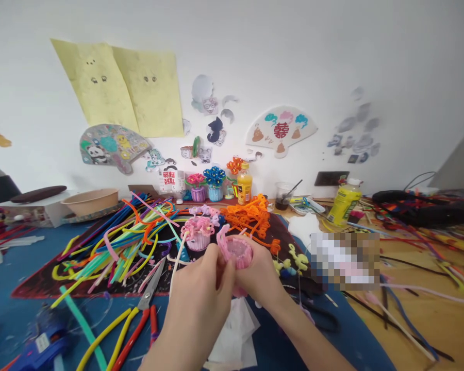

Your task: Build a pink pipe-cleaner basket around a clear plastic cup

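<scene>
A small pink pipe-cleaner pot with a translucent inside is between my hands, its opening tilted up towards me. My right hand wraps around its side. My left hand pinches at the pot's near left rim, its fingertips partly hidden; a loose pink end sticks up above them. A cream pipe cleaner rises beside my left hand, and I cannot tell whether it is held. Just behind stands another pink pot topped with pink loops. White paper sheets lie under my hands.
Scissors or pliers with red and yellow handles lie at left, near a blue glue gun. Loose pipe cleaners cover the dark mat. Orange pipe-cleaner pieces, a juice bottle and a yellow-green bottle stand behind.
</scene>
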Demonstrator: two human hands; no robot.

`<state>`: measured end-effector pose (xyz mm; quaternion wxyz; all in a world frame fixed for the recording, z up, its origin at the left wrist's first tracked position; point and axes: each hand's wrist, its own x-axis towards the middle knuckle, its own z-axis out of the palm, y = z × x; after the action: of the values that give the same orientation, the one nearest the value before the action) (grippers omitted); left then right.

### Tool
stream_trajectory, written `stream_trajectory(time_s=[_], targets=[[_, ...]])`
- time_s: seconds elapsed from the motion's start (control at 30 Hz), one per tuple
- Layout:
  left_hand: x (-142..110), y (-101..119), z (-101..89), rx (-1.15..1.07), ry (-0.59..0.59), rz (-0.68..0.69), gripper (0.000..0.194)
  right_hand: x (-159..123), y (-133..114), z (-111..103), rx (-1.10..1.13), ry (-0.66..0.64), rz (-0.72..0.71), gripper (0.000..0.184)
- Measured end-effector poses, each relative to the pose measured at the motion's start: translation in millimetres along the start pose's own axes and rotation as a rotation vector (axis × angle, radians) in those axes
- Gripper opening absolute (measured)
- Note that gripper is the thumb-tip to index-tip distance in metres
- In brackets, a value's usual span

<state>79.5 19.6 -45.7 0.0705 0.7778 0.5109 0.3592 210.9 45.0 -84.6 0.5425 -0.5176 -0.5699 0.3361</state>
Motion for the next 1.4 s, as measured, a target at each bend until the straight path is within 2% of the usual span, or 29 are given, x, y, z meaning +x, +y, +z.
stream_trajectory(time_s=[0.07, 0.13, 0.23, 0.3, 0.43, 0.53, 0.7, 0.83, 0.9, 0.97, 1.13, 1.23, 1.33, 1.4], targets=[[0.5, -1.2, -0.2, 0.161, 0.014, 0.084, 0.023, 1.9, 1.9, -1.1, -0.013, -0.02, -0.004, 0.038], [1.6, -1.7, -2.0, 0.202, -0.027, 0.136, 0.024, 3.1, 4.2, -1.7, 0.0, -0.043, -0.018, 0.043], [4.2, -1.9, -7.3, 0.11, -0.092, 0.177, 0.028, 3.1, 7.0, -2.0, 0.069, -0.078, -0.01, 0.058], [6.0, -2.0, -10.9, -0.015, -0.126, 0.179, 0.031, 2.0, 6.5, -2.2, 0.16, -0.15, 0.004, 0.063], [6.6, -2.7, -14.3, -0.307, -0.15, 0.115, 0.037, -1.4, -0.6, -2.7, 0.356, -0.335, 0.016, 0.059], [5.9, -3.2, -18.0, -0.498, -0.177, 0.029, 0.038, -4.1, -4.9, -3.3, 0.439, -0.399, 0.046, 0.052], [8.0, -3.4, -35.4, -0.741, 0.027, -0.098, 0.034, -5.9, -2.8, -6.0, 0.496, -0.427, 0.079, 0.065], [13.1, -13.7, -43.7, -0.827, 0.059, -0.218, 0.039, -4.1, -2.1, -9.2, 0.502, -0.495, 0.016, 0.073], [15.6, -23.7, -45.4, -0.777, 0.109, -0.282, 0.04, -2.9, -2.9, -10.2, 0.486, -0.497, -0.043, 0.075], [16.8, -33.7, -47.1, -0.635, 0.125, -0.259, 0.04, -2.2, -3.5, -10.6, 0.454, -0.449, -0.121, 0.077], [15.0, -43.4, -50.6, -0.294, 0.03, -0.152, 0.039, -2.2, -1.5, -10.9, 0.314, -0.34, -0.274, 0.076], [16.1, -40.5, -47.1, -0.246, -0.034, -0.126, 0.043, -1.5, 2.0, -9.8, 0.295, -0.293, -0.366, 0.08], [18.4, -38.9, -40.7, -0.184, -0.163, -0.085, 0.046, -1.4, 3.3, -8.5, 0.29, -0.242, -0.456, 0.085], [18.5, -38.2, -38.0, -0.094, -0.176, -0.075, 0.045, -3.1, 1.5, -8.4, 0.259, -0.23, -0.456, 0.083]])
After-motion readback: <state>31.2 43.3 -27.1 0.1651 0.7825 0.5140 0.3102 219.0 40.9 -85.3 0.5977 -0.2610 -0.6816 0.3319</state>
